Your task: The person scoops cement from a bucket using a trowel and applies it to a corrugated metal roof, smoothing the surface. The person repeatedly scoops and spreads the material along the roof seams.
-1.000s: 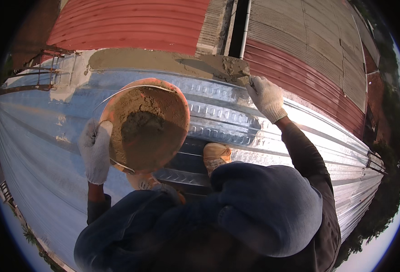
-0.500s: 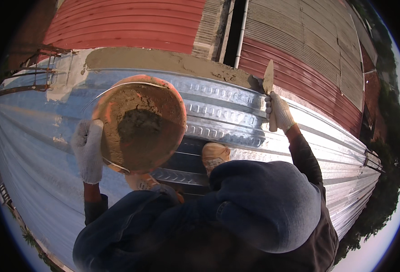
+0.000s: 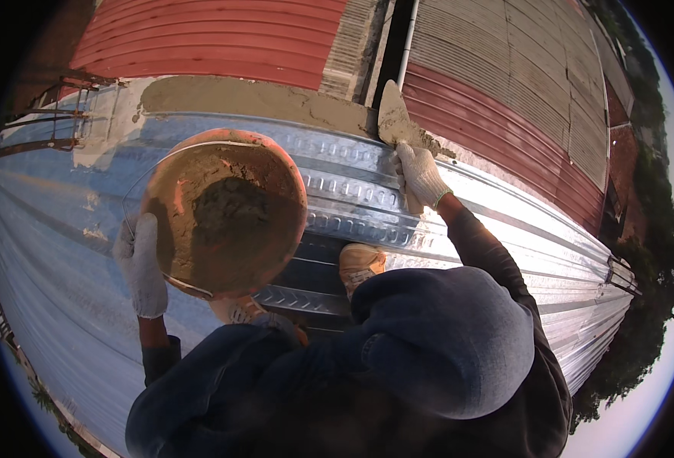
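Note:
My left hand (image 3: 140, 263), in a white knit glove, grips the left rim of an orange bucket (image 3: 297, 198) with a wire handle; grey-brown mortar (image 3: 230, 206) lines and partly fills it. My right hand (image 3: 425, 175), also gloved, is closed around the handle of a pointed trowel (image 3: 392, 114). Its blade lies at a band of wet mortar (image 3: 260, 95) running along the upper edge of the ribbed metal sheets, with a lumpy patch beside the blade.
I am on shiny ribbed metal roofing (image 3: 520, 237), my shoe (image 3: 360, 263) between the ribs. Beyond lie red sheets (image 3: 207, 38), grey corrugated sheets (image 3: 489, 46), a dark gap with a white pipe (image 3: 405, 46). Rusty rebar (image 3: 62, 114) sticks out at upper left; trees stand far right.
My right hand went from the mortar to a raised trowel further right, then moved left, the blade now back at the band. The bucket and left hand have shifted slightly left in view.

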### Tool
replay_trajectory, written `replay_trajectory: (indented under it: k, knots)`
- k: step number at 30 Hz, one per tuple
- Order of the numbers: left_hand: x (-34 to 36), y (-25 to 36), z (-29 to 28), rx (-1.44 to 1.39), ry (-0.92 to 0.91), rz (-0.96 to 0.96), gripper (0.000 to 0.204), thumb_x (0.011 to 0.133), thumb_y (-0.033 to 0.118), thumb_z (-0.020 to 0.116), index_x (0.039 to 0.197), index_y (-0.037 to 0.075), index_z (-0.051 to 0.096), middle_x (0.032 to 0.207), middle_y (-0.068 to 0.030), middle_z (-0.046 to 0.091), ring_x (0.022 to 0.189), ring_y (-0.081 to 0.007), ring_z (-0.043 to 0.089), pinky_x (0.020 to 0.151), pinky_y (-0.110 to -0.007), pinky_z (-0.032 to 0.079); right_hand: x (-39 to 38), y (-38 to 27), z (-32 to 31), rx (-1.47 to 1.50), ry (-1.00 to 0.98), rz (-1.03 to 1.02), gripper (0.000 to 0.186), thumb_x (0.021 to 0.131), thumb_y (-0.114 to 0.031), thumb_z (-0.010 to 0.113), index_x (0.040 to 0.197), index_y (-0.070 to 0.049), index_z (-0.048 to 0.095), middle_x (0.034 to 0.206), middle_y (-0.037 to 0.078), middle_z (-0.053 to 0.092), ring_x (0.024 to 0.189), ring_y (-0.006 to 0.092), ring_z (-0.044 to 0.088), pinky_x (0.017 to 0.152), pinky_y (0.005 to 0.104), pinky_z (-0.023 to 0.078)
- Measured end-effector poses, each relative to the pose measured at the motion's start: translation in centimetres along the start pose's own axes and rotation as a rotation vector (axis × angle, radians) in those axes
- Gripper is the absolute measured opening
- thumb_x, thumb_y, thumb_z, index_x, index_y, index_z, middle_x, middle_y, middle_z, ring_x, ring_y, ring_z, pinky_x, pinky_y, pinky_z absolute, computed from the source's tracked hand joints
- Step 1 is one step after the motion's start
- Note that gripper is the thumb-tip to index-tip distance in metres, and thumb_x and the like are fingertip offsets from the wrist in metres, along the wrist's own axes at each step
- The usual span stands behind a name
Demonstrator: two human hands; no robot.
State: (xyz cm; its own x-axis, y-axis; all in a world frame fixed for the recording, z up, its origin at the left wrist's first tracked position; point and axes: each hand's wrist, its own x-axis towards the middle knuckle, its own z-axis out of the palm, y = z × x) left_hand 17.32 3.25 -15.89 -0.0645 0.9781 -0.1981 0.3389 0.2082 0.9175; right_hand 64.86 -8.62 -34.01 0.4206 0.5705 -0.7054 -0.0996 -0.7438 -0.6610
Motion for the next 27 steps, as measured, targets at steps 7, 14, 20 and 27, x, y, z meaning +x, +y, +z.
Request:
replay_trajectory:
  k: [7,14,20,27]
  knots:
    - [-0.6,0.7,0.0,-0.011,-0.021,-0.008,0.022,0.114,0.025,0.07,0.103,0.007,0.069,0.091,0.005,0.062,0.086,-0.0047,0.054,0.078,-0.025,0.046,0.9,-3.4,5.6,-0.215,-0.068,-0.131,0.063,0.117,-0.045,0.045,0.087,0.001,0.075,0.075,0.013,0.075,0.073,0.0262,0.075,0.076,0.0429,0.058]
    - [-0.8,0.7,0.4,-0.028,-0.052,-0.014,0.022,0.113,0.027,0.071,0.104,0.006,0.069,0.092,0.0047,0.062,0.083,-0.0043,0.054,0.075,-0.025,0.046,3.7,-5.4,10.9,-0.316,-0.179,-0.286,0.059,0.116,-0.042,0.043,0.093,0.003,0.074,0.076,0.018,0.074,0.078,0.0335,0.078,0.074,0.0485,0.061]
    - [-1.6,1.0,0.4,0.001,0.015,0.008,0.021,0.113,0.025,0.073,0.102,0.008,0.069,0.087,0.0071,0.059,0.08,-0.0031,0.05,0.07,-0.023,0.043,1.1,-11.3,10.2,-0.635,-0.16,-0.413,0.054,0.11,-0.042,0.051,0.108,0.006,0.076,0.095,0.029,0.079,0.094,0.0472,0.079,0.091,0.0553,0.059]
    - [-0.7,0.2,-0.1,-0.03,-0.019,-0.015,0.023,0.111,0.024,0.074,0.094,0.01,0.067,0.082,0.0094,0.055,0.077,-0.0016,0.047,0.067,-0.023,0.038,-1.1,-11.1,-0.3,-1.4,0.298,-0.811,0.029,0.107,-0.029,0.065,0.119,-0.003,0.07,0.093,0.016,0.077,0.084,0.0348,0.08,0.071,0.0482,0.063]
